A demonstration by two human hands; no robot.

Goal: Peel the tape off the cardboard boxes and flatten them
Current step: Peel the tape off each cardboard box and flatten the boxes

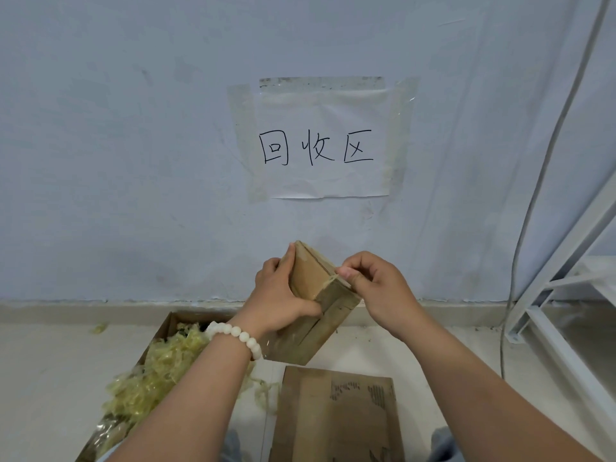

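Observation:
A small brown cardboard box (313, 305) is held up in the air in front of the wall, tilted, with clear tape over its seams. My left hand (278, 298) grips its left side, thumb across the front face and fingers behind. My right hand (376, 288) is at the box's upper right corner, thumb and forefinger pinching the tape edge there. How far the tape is lifted is too small to tell.
A flattened cardboard piece (336, 415) lies on the floor below the box. An open cardboard box (163, 328) at lower left holds a heap of yellowish tape strips (160, 368). A paper sign (321, 145) is taped to the wall. A white metal frame (560, 295) and a cable stand at right.

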